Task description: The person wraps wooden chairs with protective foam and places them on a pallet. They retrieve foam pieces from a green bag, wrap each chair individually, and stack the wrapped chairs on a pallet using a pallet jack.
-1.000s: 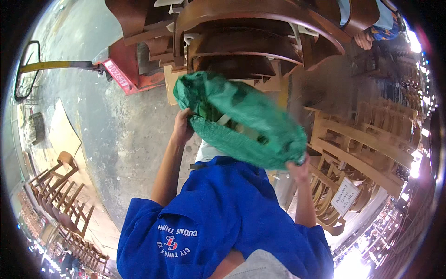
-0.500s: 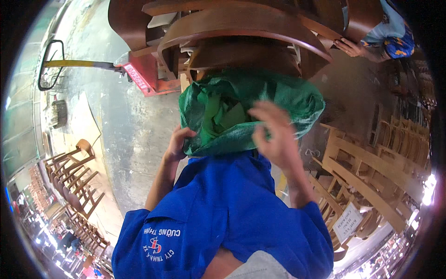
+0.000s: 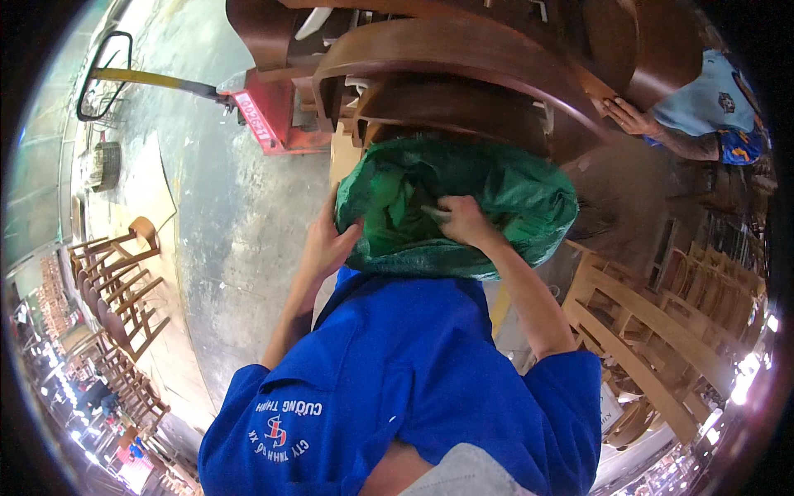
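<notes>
A green woven plastic sack [image 3: 529, 248] gapes in front of my waist, with several green pieces [image 3: 385, 207] lying inside it. At its left rim, my left hand [image 3: 331, 236] grips the edge, thumb on the inner side and fingers mostly hidden. My right hand [image 3: 465, 221] reaches over the near rim into the mouth. Its fingers are closed together, and a pale tip shows at them; whether this is a finger or a small held piece cannot be made out.
Brown curved wooden chair parts [image 3: 463, 50] are stacked just beyond the sack. A red pallet jack [image 3: 273, 116] stands at far left. Another person's hand [image 3: 628, 116] touches the stack at right. Wooden chairs [image 3: 124, 289] stand left, wooden frames [image 3: 637, 322] right.
My right hand has come down from above the sack into its mouth, and its fingers have closed. My left hand has shifted up along the left rim. The view has tilted slightly.
</notes>
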`<state>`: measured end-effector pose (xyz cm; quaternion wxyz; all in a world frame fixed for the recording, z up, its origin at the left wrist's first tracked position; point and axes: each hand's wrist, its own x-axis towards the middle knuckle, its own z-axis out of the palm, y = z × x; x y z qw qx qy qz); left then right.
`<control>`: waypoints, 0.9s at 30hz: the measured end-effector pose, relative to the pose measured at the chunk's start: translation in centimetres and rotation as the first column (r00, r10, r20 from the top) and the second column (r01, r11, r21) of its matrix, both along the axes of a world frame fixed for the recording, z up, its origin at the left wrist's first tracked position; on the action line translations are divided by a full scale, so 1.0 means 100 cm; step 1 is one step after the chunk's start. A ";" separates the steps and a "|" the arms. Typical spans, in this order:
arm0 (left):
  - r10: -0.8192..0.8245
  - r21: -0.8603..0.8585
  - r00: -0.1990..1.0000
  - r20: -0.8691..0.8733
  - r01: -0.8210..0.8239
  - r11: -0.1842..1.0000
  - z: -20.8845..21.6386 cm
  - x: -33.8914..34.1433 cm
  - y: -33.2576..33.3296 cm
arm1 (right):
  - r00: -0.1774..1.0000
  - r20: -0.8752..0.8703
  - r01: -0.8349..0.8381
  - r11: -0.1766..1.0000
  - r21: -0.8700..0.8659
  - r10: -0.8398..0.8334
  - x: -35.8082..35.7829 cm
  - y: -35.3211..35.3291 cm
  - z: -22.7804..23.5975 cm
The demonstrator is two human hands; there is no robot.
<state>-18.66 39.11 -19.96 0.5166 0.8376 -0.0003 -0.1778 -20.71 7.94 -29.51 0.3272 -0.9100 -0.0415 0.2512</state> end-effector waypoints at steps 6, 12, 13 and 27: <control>-0.263 0.503 0.923 0.282 0.091 0.859 0.032 0.031 -0.004 | 0.872 -0.186 0.471 0.669 0.575 -0.453 0.023 -0.004 0.083; -0.312 -0.468 0.939 0.143 0.342 0.815 0.056 0.055 -0.029 | 0.850 -0.236 0.332 0.131 0.934 -0.470 0.022 0.026 0.126; -0.365 -0.760 0.927 -0.083 0.178 0.625 0.055 0.051 -0.035 | 0.834 -0.233 0.393 0.242 0.887 -0.501 0.020 0.035 0.129; -0.017 -0.805 0.956 -0.294 -0.238 0.544 0.012 0.071 0.036 | 0.882 -0.377 0.470 0.465 0.750 -0.282 0.044 -0.008 0.037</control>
